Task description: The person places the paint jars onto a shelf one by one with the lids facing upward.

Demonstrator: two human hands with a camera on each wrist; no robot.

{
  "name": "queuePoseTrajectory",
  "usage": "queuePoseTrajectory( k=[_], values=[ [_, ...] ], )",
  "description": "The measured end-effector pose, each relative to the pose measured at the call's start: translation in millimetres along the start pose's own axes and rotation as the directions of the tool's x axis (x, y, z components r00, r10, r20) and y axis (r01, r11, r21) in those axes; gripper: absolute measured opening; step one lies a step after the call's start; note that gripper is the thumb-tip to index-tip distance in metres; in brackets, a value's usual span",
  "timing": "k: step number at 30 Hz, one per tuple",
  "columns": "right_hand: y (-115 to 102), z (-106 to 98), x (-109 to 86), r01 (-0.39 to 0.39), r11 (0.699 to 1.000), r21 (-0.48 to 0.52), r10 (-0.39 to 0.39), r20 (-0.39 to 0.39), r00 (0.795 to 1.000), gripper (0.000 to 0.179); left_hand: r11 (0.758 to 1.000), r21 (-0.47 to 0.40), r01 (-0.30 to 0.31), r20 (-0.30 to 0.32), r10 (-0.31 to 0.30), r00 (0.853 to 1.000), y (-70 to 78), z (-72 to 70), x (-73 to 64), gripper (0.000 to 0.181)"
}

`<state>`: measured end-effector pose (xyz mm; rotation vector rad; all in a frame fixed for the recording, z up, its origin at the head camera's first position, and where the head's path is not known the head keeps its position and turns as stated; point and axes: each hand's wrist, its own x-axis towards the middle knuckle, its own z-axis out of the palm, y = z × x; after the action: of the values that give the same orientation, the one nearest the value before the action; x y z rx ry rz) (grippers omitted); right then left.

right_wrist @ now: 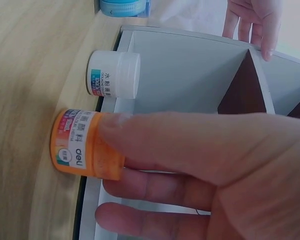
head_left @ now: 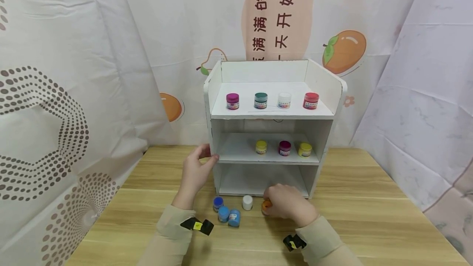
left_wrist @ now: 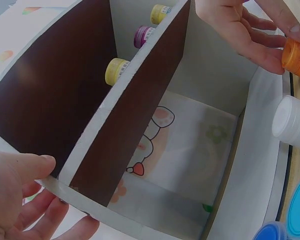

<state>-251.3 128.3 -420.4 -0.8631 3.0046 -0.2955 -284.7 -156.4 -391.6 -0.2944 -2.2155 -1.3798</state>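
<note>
My right hand (head_left: 290,203) pinches an orange paint jar (right_wrist: 75,142) by its lid, with the thumb on one side and fingers on the other. The jar stands on the table in front of a white shelf unit (head_left: 264,117). A white paint jar (head_left: 247,202) is to its left. My left hand (head_left: 198,167) grips the shelf's left side panel at middle-board height, thumb at the front edge and fingers outside. Close to the left forearm are a dark blue jar (head_left: 218,203) and two light blue jars, one (head_left: 223,214) upright and another (head_left: 234,218) tilted over.
The top shelf carries purple (head_left: 233,101), green (head_left: 260,100), white (head_left: 284,99) and red (head_left: 311,100) jars. On the middle board stand a yellow jar (head_left: 261,147), a dark magenta jar (head_left: 285,148) and another yellow jar (head_left: 305,149). A printed curtain (head_left: 199,19) hangs behind the wooden table (head_left: 354,200).
</note>
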Motion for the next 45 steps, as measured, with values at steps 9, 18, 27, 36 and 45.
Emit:
queuePoseTrajectory(
  k=[9, 18, 27, 36, 45],
  values=[
    [0.9, 1.0, 0.8, 0.008, 1.000, 0.013, -0.008, -0.010, 1.000, 0.027, 1.000, -0.004, 0.005, 0.000, -0.005, 1.000, 0.3, 0.0, 0.0, 0.035],
    [4.7, -3.2, 1.9, 0.051, 0.999, 0.013, -0.050, -0.074, 0.996, 0.020, 1.000, -0.005, 0.005, 0.002, -0.005, 1.000, 1.2, -0.3, -0.5, 0.036],
    [1.2, -22.5, -3.7, 0.063, 0.997, 0.032, -0.058, -0.138, 0.989, 0.015, 1.000, 0.000, 0.003, -0.002, -0.003, 1.000, 2.5, -0.4, -0.3, 0.035],
    [-1.0, -35.7, -11.0, 0.092, 0.996, 0.008, -0.089, -0.191, 0.978, 0.012, 1.000, 0.013, 0.006, -0.007, -0.006, 1.000, 4.0, -1.1, 0.0, 0.038],
    [-1.8, -44.0, -14.8, 0.126, 0.992, 0.009, -0.120, -0.228, 0.966, 0.012, 1.000, 0.013, 0.006, -0.006, -0.006, 1.000, 3.9, -1.3, 0.0, 0.036]
  ],
)
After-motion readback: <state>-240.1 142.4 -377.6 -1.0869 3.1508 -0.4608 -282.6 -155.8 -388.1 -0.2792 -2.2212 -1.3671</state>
